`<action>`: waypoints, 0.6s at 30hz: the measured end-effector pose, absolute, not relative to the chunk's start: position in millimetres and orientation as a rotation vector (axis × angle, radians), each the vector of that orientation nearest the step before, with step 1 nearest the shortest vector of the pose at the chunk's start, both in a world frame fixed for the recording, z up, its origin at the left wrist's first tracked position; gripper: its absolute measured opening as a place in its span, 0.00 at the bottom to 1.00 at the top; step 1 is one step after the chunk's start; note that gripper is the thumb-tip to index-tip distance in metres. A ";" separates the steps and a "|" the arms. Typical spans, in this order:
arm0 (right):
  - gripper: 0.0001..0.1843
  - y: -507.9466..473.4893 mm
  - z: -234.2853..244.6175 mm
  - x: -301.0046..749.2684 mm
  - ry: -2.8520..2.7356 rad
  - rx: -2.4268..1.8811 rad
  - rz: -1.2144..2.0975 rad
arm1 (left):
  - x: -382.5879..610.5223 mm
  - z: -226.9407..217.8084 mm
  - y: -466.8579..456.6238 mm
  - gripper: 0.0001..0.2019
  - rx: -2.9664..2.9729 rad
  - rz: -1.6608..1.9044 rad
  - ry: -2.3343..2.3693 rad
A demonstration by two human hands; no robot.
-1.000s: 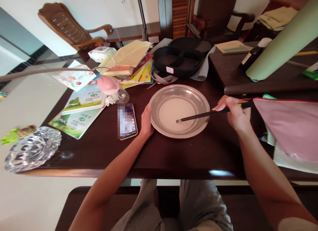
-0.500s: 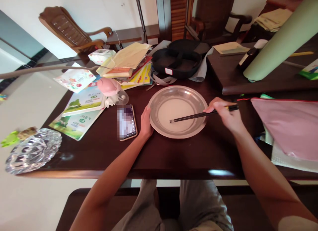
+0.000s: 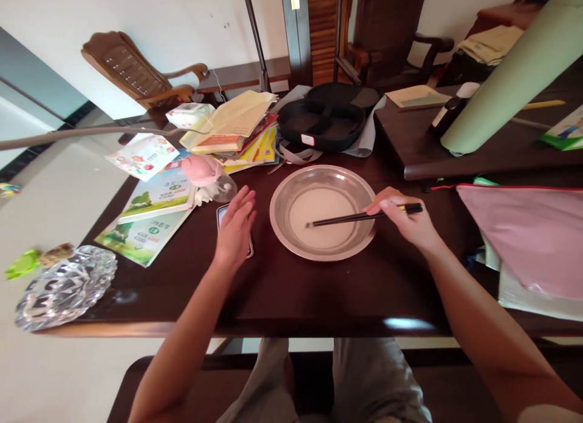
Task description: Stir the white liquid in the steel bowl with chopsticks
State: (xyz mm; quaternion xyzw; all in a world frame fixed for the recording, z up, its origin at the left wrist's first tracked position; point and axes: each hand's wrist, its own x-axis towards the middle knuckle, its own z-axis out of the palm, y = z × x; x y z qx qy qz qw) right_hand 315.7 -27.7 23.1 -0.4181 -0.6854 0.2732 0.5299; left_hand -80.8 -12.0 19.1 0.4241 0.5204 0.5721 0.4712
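A round metal plate [image 3: 282, 226] holding a thin white liquid sits on the dark wooden table [image 3: 319, 289]. My right hand [image 3: 405, 219] grips a pair of black chopsticks [image 3: 346, 218] at the plate's right rim, their tips resting in the liquid. Left of the plate, my left hand [image 3: 235, 229] hovers open with fingers spread over a phone [image 3: 221, 211], hiding most of it.
Books and leaflets [image 3: 159, 192], a pink toy [image 3: 200, 169] and a black divided tray [image 3: 323, 122] crowd the back of the table. A glass ashtray [image 3: 64, 286] sits at the left corner. A pink pouch [image 3: 528, 235] and a green roll [image 3: 505, 77] lie to the right.
My left hand has let go of the plate's left rim and moved left over the phone, fingers spread. The chopstick tips shifted left in the plate.
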 end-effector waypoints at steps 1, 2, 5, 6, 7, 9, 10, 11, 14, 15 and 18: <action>0.26 -27.5 23.6 316.2 -1.656 -1.022 0.632 | -97.0 24.5 -16.2 0.33 1.154 1.389 1.322; 0.26 -27.4 24.1 318.2 -1.644 -1.039 0.606 | -113.8 28.3 -21.3 0.37 1.259 1.376 1.380; 0.25 -27.9 24.9 328.6 -1.474 -1.063 0.529 | -162.1 29.1 -40.6 0.52 1.481 1.270 1.575; 0.25 -28.3 24.9 331.4 -1.423 -1.061 0.524 | -175.7 26.4 -47.6 0.55 1.512 1.208 1.634; 0.26 -28.8 24.9 333.0 -1.392 -1.055 0.536 | -187.3 22.7 -54.2 0.58 1.527 1.144 1.693; 0.27 -29.7 24.8 331.4 -1.404 -1.035 0.599 | -204.0 14.2 -65.1 0.64 1.550 0.983 1.783; 0.28 -30.0 24.9 328.6 -1.444 -1.029 0.634 | -209.2 9.9 -69.0 0.66 1.574 0.882 1.818; 0.28 -30.2 24.9 324.9 -1.495 -1.025 0.662 | -212.5 5.7 -71.5 0.67 1.604 0.793 1.842; 0.28 -29.8 25.5 316.4 -1.652 -1.038 0.682 | -215.7 -6.6 -70.9 0.65 1.720 0.606 1.898; 0.28 -29.5 25.8 316.1 -1.670 -1.050 0.669 | -215.9 -10.8 -68.3 0.64 1.753 0.582 1.924; 0.27 -28.4 25.8 323.5 -1.563 -1.115 0.589 | -217.2 -23.6 -57.9 0.51 1.739 0.721 2.051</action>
